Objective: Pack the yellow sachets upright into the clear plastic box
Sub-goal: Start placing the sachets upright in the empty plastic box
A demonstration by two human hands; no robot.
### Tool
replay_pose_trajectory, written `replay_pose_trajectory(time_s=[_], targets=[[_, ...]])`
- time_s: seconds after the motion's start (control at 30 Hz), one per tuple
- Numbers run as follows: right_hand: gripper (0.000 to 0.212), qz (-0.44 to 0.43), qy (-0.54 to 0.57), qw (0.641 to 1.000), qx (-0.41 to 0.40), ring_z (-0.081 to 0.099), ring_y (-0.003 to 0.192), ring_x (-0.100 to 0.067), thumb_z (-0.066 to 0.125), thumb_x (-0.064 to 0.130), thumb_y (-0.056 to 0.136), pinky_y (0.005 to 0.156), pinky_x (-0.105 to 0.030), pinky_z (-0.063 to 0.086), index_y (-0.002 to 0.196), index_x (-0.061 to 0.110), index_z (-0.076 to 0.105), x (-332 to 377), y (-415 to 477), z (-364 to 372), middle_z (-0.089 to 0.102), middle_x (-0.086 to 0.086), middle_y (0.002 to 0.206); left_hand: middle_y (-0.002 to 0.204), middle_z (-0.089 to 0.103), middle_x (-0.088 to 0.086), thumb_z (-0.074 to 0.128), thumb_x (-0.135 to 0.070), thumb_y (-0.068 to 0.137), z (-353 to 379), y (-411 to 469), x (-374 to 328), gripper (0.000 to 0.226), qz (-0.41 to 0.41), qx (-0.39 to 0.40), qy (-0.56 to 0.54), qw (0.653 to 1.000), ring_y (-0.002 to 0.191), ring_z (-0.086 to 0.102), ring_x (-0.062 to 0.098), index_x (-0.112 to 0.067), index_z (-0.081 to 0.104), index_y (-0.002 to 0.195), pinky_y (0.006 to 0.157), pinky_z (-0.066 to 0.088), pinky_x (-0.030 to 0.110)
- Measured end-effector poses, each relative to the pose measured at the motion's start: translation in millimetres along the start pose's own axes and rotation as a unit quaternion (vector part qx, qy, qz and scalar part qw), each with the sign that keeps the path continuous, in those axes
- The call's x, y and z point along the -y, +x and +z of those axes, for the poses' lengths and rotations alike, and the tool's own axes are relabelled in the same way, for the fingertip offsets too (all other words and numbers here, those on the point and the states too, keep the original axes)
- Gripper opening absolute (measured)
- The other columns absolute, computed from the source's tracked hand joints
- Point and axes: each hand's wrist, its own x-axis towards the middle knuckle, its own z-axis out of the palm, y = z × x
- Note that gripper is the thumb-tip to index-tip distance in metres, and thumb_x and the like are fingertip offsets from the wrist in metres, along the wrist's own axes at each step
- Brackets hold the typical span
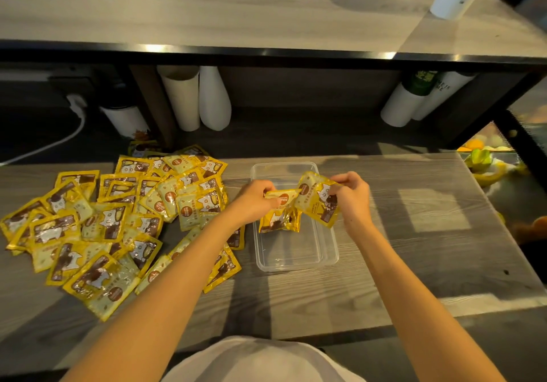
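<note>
Yellow sachets [281, 217] hang over box [296, 263], pinched by left hand [255, 201], right hand [352, 199].

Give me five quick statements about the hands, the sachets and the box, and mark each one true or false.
1. The left hand grips a sachet over the box. True.
2. The right hand is empty. False: it pinches another sachet.
3. The pile lies right of the box. False: it lies left of it.
4. A white cable runs at far left. True.
5. The box is packed full. False: its near half is bare.
</note>
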Motion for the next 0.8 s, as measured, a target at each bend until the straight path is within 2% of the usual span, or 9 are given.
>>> replay_pose_trajectory(time_s=[0.1, 0.17, 0.27, 0.37, 0.43, 0.57, 0.63, 0.7, 0.8], targets=[[0.029, -0.024, 0.002, 0.998, -0.052, 0.052, 0.069, -0.01, 0.049, -0.01, 0.083, 0.056, -0.021, 0.044, 0.071, 0.016, 0.049, 0, 1, 0, 0.054, 0.001, 0.074, 0.079, 0.056, 0.003, 0.062, -0.018, 0.086, -5, 1, 0, 0.004, -0.01, 0.013, -0.026, 1.0, 0.08, 0.052, 0.018, -0.016, 0.059, 0.083, 0.068, 0.04, 0.03], [0.026, -0.045, 0.006, 0.997, -0.07, 0.052, 0.069, -0.009, 0.05, -0.01, 0.084, 0.057, -0.019, 0.043, 0.073, 0.014, 0.05, 0, 0, 0, 0.053, 0.002, 0.073, 0.098, 0.064, 0.008, 0.064, -0.015, 0.084, -7, 1, -1, 0.006, -0.013, 0.024, -0.034, 0.999, 0.094, 0.058, 0.02, -0.015, 0.064, 0.09, 0.08, 0.046, 0.034], [0.029, -0.038, 0.048, 0.998, -0.011, 0.052, 0.067, -0.01, 0.055, -0.011, 0.081, 0.062, -0.021, 0.044, 0.068, 0.014, 0.05, 0, -2, 4, 0.054, 0.0, 0.07, 0.122, 0.058, -0.002, 0.064, -0.01, 0.084, -5, 0, -4, 0.002, 0.0, 0.044, -0.059, 0.997, 0.111, 0.054, 0.015, -0.012, 0.063, 0.083, 0.09, 0.046, 0.03], [0.031, 0.014, 0.134, 0.989, 0.052, 0.053, 0.068, -0.014, 0.054, -0.015, 0.079, 0.065, -0.025, 0.044, 0.065, 0.012, 0.049, -3, -5, 10, 0.054, -0.004, 0.069, 0.093, 0.06, -0.004, 0.063, -0.012, 0.086, 0, -2, -8, 0.008, 0.004, 0.044, -0.088, 0.995, 0.09, 0.056, 0.011, -0.017, 0.06, 0.081, 0.072, 0.044, 0.02], [0.03, 0.037, 0.149, 0.985, 0.074, 0.052, 0.069, -0.015, 0.054, -0.014, 0.079, 0.064, -0.026, 0.043, 0.065, 0.012, 0.049, -6, -5, 9, 0.054, -0.005, 0.07, 0.081, 0.06, -0.004, 0.064, -0.014, 0.085, 2, -1, -7, 0.008, 0.002, 0.028, -0.101, 0.995, 0.081, 0.057, 0.01, -0.019, 0.06, 0.08, 0.071, 0.044, 0.021], [0.023, -0.045, -0.074, 0.986, 0.141, 0.055, 0.068, -0.013, 0.059, -0.01, 0.079, 0.06, -0.02, 0.049, 0.077, 0.012, 0.054, -5, -1, 0, 0.058, -0.004, 0.072, 0.082, 0.06, 0.003, 0.065, -0.014, 0.083, 5, 1, -3, 0.005, 0.028, 0.011, -0.02, 0.999, 0.079, 0.055, 0.015, -0.017, 0.063, 0.08, 0.068, 0.043, 0.026], [0.025, -0.133, -0.228, 0.943, 0.202, 0.059, 0.083, -0.014, 0.064, -0.001, 0.08, 0.073, -0.028, 0.051, 0.098, 0.016, 0.061, 1, 1, 0, 0.064, -0.003, 0.09, 0.078, 0.056, 0.003, 0.064, -0.014, 0.082, 6, 1, -6, 0.016, 0.049, 0.014, 0.043, 0.998, 0.076, 0.051, 0.016, -0.019, 0.058, 0.068, 0.063, 0.04, 0.025], [0.035, -0.219, -0.341, 0.884, 0.233, 0.05, 0.095, -0.009, 0.063, 0.005, 0.082, 0.081, -0.021, 0.039, 0.114, 0.019, 0.063, 7, 2, 2, 0.063, 0.005, 0.105, 0.078, 0.052, 0.003, 0.06, -0.008, 0.082, 8, 1, -11, 0.031, 0.061, 0.019, 0.095, 0.993, 0.075, 0.049, 0.017, -0.024, 0.05, 0.057, 0.058, 0.037, 0.023], [0.02, -0.269, -0.385, 0.852, 0.233, 0.044, 0.085, -0.006, 0.061, 0.011, 0.086, 0.069, -0.016, 0.028, 0.103, 0.015, 0.071, 14, -1, 2, 0.064, 0.009, 0.092, 0.085, 0.051, 0.006, 0.056, -0.002, 0.082, 10, 0, -12, 0.029, 0.079, 0.026, 0.135, 0.987, 0.083, 0.048, 0.021, -0.019, 0.048, 0.059, 0.068, 0.037, 0.025]])
